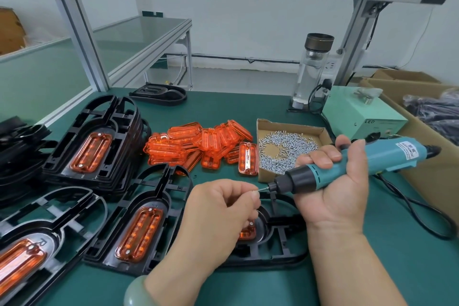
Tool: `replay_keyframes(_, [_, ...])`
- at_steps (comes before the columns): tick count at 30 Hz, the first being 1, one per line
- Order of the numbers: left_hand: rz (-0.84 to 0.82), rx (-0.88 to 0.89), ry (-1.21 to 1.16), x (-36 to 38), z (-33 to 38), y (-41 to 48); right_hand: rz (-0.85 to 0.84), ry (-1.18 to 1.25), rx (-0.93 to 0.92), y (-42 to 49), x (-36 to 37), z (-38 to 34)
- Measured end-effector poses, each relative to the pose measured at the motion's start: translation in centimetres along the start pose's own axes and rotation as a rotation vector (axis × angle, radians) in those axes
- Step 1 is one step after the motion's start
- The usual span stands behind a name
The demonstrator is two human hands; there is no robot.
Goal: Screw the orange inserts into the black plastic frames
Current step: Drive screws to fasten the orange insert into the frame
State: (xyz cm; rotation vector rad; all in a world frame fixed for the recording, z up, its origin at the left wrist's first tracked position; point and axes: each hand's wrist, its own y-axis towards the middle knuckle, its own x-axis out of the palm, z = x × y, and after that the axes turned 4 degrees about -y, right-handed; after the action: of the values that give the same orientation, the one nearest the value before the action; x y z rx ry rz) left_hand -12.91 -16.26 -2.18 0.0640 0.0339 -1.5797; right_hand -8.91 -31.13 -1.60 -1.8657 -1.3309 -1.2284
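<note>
My right hand (332, 181) grips a teal electric screwdriver (347, 166), its tip pointing left. My left hand (221, 216) pinches a small screw (260, 190) against the bit's tip. Below both hands lies a black plastic frame (280, 243) with an orange insert (248, 233) mostly hidden under my left hand. To its left another frame (139, 218) holds a screwed orange insert (140, 233). A pile of loose orange inserts (198, 146) lies at the middle of the table.
A cardboard tray of screws (285, 151) sits by the screwdriver. Stacked frames with inserts (94, 141) stand at left, another (37, 243) at the near left. A glass bottle (310, 72), a green power box (360, 112) and cardboard boxes (422, 112) stand at right.
</note>
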Motion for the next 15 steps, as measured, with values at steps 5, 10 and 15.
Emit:
replay_keyframes(5, [0.006,0.036,0.049,-0.3,0.2,0.2,0.010,0.004,-0.001,0.0,0.1,0.0])
replay_keyframes(10, [-0.008,0.083,0.150,-0.9,0.2,0.2,0.002,0.011,0.005,-0.1,0.2,0.2])
replay_keyframes(15, [-0.002,0.199,0.336,-2.2,0.2,0.2,0.004,0.006,0.003,-0.1,0.0,0.1])
